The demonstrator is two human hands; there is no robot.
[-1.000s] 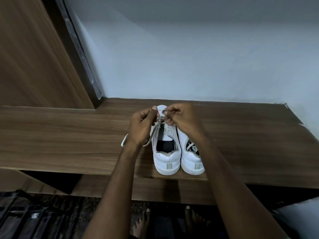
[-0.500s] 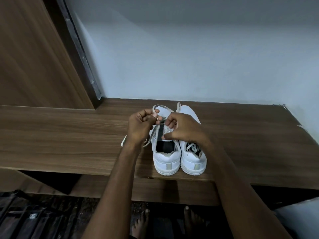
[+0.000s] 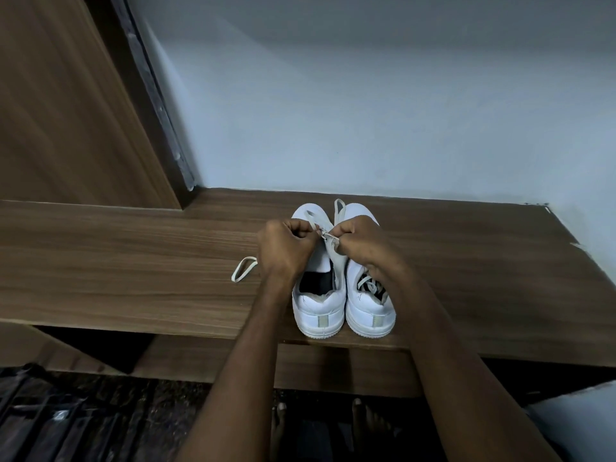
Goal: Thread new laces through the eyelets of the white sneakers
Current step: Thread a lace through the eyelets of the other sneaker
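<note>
Two white sneakers stand side by side, heels toward me, on a wooden shelf [image 3: 133,261]. The left sneaker [image 3: 318,311] has its tongue open; the right sneaker [image 3: 370,315] shows tied laces near its collar. A pale lace [image 3: 245,268] runs from the left sneaker's eyelets, one loop lying on the wood to the left and another loop sticking up by the toes. My left hand [image 3: 286,248] and my right hand [image 3: 360,245] meet over the left sneaker's upper, each pinching the lace with curled fingers. The eyelets under my fingers are hidden.
A pale wall rises right behind the shelf. A wooden panel [image 3: 66,111] with a dark strip stands at the left. The shelf's front edge runs just under the heels. Below it lies dark patterned floor with bare feet [image 3: 363,418].
Both hands have dropped lower and closer to me along the left sneaker, drawing the lace; its toe and a lace loop by the toes now show.
</note>
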